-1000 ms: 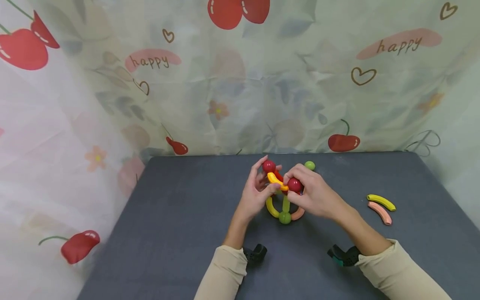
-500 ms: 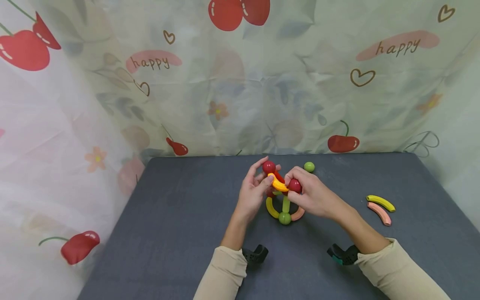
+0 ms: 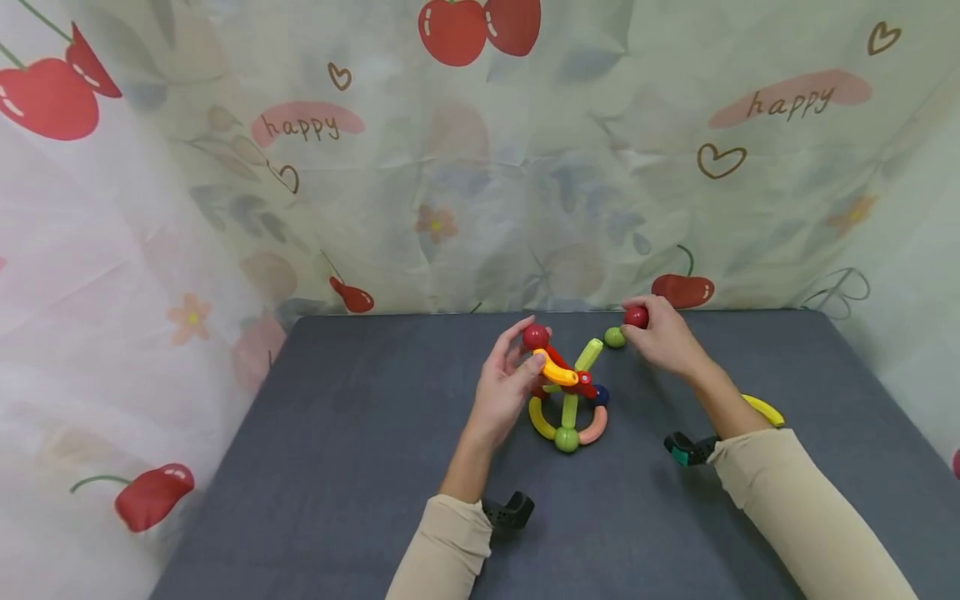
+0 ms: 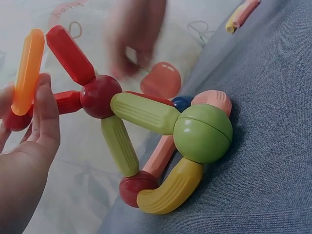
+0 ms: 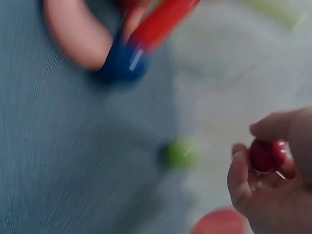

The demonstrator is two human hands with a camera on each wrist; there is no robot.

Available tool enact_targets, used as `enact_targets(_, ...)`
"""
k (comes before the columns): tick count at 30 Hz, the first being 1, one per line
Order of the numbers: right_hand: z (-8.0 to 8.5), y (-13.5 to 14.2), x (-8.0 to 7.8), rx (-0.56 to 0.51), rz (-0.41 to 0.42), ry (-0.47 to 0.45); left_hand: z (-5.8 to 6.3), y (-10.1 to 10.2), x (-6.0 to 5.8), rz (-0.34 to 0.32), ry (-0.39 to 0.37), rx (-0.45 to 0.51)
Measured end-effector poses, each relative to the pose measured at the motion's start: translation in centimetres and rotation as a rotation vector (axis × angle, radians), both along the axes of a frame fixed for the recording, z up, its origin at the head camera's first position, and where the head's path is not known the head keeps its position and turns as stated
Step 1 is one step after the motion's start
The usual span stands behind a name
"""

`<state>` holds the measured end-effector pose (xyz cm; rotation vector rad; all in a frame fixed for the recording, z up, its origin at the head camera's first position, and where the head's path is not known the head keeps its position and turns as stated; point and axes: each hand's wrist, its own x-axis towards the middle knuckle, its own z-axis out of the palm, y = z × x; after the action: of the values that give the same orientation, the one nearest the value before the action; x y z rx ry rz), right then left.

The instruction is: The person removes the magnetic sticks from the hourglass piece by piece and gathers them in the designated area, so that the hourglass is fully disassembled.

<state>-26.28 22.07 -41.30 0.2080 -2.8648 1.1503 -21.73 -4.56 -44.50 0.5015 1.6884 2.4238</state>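
My left hand point(image 3: 498, 392) pinches a curved orange stick point(image 3: 557, 370) under the thumb, with a red ball point(image 3: 536, 337) at its fingertips. Just right of it stands a toy frame of sticks and balls: a green ball point(image 4: 203, 134), a curved yellow stick point(image 4: 170, 190), a dark red ball point(image 4: 101, 96) at the top joint and a blue ball point(image 3: 601, 395). From that joint a red stick point(image 4: 70, 54) sticks out with a free end. My right hand point(image 3: 663, 337) holds another red ball point(image 5: 268, 156) at the back of the table, near a loose green ball point(image 3: 615, 337).
A curved yellow stick point(image 3: 763, 410) lies to the right, partly behind my right forearm; a pink stick point(image 4: 246, 13) lies beside it in the left wrist view. A printed cloth point(image 3: 480, 183) hangs along the table's back edge point(image 3: 390, 314).
My right hand has left the frame and moved back and to the right, carrying the red ball. The orange stick's right end now shows. My left hand stays nearly still.
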Motion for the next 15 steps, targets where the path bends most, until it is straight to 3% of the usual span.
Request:
enact_targets(4, -3.5, 2.2, -2.7, 0.106, -0.147, -0.078, -0.2, 0.0, 0.0, -0.005, -0.008, 0.005)
enact_targets(8, -5.4, 3.6, -3.6, 0.165, -0.141, -0.090, -0.3, 0.1, -0.1, -0.014, -0.013, 0.026)
enact_targets(11, -5.4, 3.7, -3.6, 0.193, -0.094, -0.079, -0.2, 0.1, -0.1, -0.004, -0.021, 0.032)
enact_targets(15, -3.4, 2.3, -2.0, 0.154, -0.112, 0.004, -0.1, -0.1, -0.1, 0.029, -0.033, 0.018)
